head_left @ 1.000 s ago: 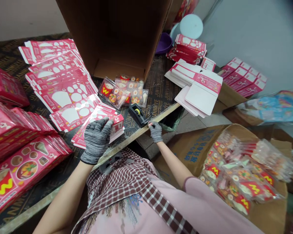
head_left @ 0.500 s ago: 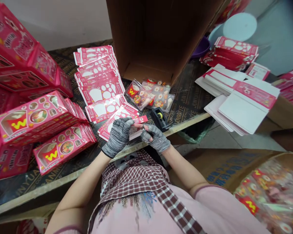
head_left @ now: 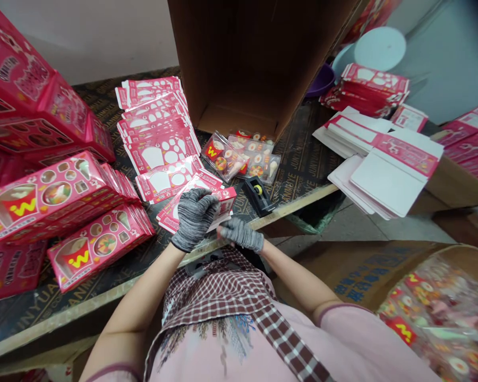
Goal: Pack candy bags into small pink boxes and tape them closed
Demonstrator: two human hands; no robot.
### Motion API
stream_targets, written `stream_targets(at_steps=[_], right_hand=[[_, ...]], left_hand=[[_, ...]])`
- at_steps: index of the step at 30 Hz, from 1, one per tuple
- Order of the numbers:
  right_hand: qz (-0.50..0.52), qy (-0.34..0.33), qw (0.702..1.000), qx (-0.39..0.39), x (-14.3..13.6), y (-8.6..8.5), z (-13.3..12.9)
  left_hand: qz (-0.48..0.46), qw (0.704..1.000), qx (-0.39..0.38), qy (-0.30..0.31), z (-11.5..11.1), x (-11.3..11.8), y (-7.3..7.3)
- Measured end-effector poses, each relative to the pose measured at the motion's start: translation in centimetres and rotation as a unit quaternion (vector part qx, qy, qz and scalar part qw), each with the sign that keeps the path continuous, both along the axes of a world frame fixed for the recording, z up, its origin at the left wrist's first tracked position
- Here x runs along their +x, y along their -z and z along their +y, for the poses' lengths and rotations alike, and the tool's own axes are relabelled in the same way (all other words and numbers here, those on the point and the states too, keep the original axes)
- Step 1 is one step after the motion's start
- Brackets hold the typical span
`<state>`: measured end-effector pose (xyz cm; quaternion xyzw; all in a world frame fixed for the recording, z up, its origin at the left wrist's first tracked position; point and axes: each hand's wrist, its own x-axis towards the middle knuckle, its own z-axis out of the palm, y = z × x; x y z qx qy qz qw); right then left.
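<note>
My left hand [head_left: 197,217], in a grey fingerless glove, is closed around a small pink box [head_left: 226,198] with a white flap, at the table's front edge. My right hand [head_left: 242,233], gloved alike, is just below and right of the box; its fingers are blurred, so whether they touch the flap is unclear. Flat pink window cartons [head_left: 169,180] lie under and beyond my left hand. A black tape dispenser [head_left: 258,195] with a yellow core stands right of the box. Behind it lie clear packs of toy food [head_left: 225,156].
Filled pink boxes [head_left: 99,244] are stacked at the left. A large cardboard carton [head_left: 239,69] stands open at the back. White-backed cartons [head_left: 394,175] overhang the table's right edge. On the lower right, a cardboard box [head_left: 366,265] holds bagged toy pieces [head_left: 434,318].
My right hand has come away from the top of the box and moved down and slightly left. More of the box's pink end shows. The left hand keeps its hold.
</note>
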<state>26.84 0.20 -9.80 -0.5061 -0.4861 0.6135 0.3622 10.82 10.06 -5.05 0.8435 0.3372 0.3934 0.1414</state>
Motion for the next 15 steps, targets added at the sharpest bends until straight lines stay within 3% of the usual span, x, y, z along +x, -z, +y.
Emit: stream_targets(at_steps=[2,3,5,7,9,10,13,15], right_hand=[[0.118,-0.103,0.984,-0.089,-1.2,2.2,-1.2],[0.187,-0.117,0.968,-0.120,-1.7,3.2,-1.5],[0.294,-0.065,0.942,-0.146,-2.1,4.6,-1.3],[0.327,0.079,0.935,-0.115,-1.4,4.6,0.3],[0.295,0.228,0.927,-0.038,0.4,3.6,3.0],[0.267,0.267,0.926,0.004,1.5,2.8,4.5],[0.123,0.334,0.929,0.103,3.9,0.7,8.0],[0.018,0.379,0.913,0.153,4.1,0.1,9.1]], left_hand=[[-0.072,0.996,-0.044,-0.015,0.2,-1.0,-0.7],[-0.116,0.990,-0.072,-0.032,0.3,-1.8,-1.1],[-0.200,0.970,-0.125,-0.059,0.3,-3.7,-1.4],[-0.240,0.955,-0.166,-0.056,0.4,-5.6,-1.0],[-0.210,0.957,-0.194,-0.041,0.3,-7.2,0.4],[-0.175,0.963,-0.202,-0.037,0.2,-7.7,1.3],[-0.043,0.972,-0.232,-0.016,-0.1,-7.9,4.4],[-0.018,0.967,-0.253,0.013,-0.4,-7.0,5.9]])
